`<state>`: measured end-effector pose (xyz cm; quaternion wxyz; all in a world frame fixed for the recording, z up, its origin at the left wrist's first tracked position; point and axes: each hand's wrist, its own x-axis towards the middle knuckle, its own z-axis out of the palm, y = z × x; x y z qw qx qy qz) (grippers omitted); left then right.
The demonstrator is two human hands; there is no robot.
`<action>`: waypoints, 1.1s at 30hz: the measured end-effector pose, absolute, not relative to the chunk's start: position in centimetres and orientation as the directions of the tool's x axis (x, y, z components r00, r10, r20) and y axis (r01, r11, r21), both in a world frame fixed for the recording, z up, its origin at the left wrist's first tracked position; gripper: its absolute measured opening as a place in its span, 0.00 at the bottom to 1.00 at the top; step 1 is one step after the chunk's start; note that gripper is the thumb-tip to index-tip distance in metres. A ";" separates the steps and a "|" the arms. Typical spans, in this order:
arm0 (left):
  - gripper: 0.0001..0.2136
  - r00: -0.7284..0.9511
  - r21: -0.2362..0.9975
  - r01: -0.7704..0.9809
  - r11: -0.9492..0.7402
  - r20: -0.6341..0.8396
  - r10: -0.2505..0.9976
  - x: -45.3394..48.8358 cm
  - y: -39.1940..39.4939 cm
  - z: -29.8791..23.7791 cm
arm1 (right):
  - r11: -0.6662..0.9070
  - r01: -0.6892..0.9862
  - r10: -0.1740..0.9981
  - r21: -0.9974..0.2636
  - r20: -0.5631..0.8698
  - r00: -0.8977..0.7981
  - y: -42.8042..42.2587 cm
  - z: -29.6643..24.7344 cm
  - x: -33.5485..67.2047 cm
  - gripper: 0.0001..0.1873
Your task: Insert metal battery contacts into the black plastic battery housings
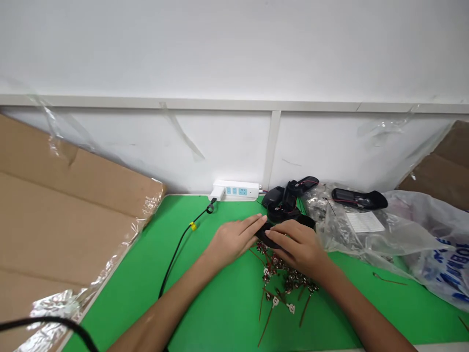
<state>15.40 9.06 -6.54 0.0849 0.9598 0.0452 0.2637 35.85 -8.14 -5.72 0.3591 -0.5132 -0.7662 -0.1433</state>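
Both my hands meet over the green tabletop around a black curved plastic shell (pixel 268 237). The fingers of my left hand (pixel 234 238) press together against its left side. My right hand (pixel 298 247) curls over it from the right, hiding much of it. Below the hands lies a heap of small round metal parts with thin reddish-brown wires (pixel 289 279). Right behind the hands sit several more black plastic shells (pixel 280 198), some with thin red wires.
A white power strip (pixel 240 190) stands against the wall, a black cable (pixel 179 244) running from its plug. Clear plastic bags (pixel 340 227) lie to the right with another black shell (pixel 359 199) on top. Cardboard sheets (pixel 73 210) lean at the left and right.
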 end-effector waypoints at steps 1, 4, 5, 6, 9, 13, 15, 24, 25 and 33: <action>0.24 0.863 0.167 0.043 -0.985 0.491 0.121 15.5 9.0 -6.8 | 0.428 0.897 0.678 -0.111 0.696 -0.237 -8.3 -5.7 35.5 0.20; 0.22 0.848 0.124 -0.003 -0.992 0.526 0.063 15.8 9.0 -7.2 | 0.407 0.911 0.667 -0.072 0.704 -0.242 -8.5 -5.9 35.0 0.20; 0.21 0.833 0.115 -0.023 -0.993 0.551 0.044 15.9 9.0 -7.2 | 0.406 0.911 0.667 -0.071 0.705 -0.242 -8.5 -6.0 34.9 0.20; 0.21 0.816 0.113 -0.043 -0.993 0.577 0.030 16.0 9.0 -7.3 | 0.411 0.908 0.665 -0.075 0.706 -0.242 -8.5 -6.1 34.9 0.21; 0.22 0.766 0.156 -0.083 -0.984 0.642 0.037 16.1 9.1 -7.4 | 0.463 0.877 0.643 -0.127 0.729 -0.234 -8.5 -6.2 34.9 0.28; 0.24 0.728 0.202 -0.102 -0.974 0.682 0.065 16.1 9.5 -7.7 | 0.503 0.815 0.649 -0.288 0.749 -0.136 -8.2 -6.2 35.1 0.35; 0.25 0.714 0.192 -0.085 -0.978 0.696 0.075 16.1 9.9 -7.9 | 0.493 0.788 0.662 -0.367 0.746 -0.067 -8.0 -6.3 35.2 0.27; 0.24 0.686 0.183 -0.034 -0.983 0.719 0.110 16.4 10.5 -8.3 | 0.301 0.650 0.654 -0.698 0.647 0.393 -7.5 -6.5 36.3 0.23; 0.23 0.687 0.190 -0.035 -0.981 0.717 0.114 16.5 10.5 -8.4 | 0.291 0.639 0.655 -0.712 0.635 0.410 -7.4 -6.6 36.3 0.26; 0.23 0.616 0.313 -0.047 -0.949 0.757 0.219 16.6 11.0 -8.6 | 0.183 0.814 0.859 -0.551 0.492 0.140 -7.7 -6.3 34.0 0.23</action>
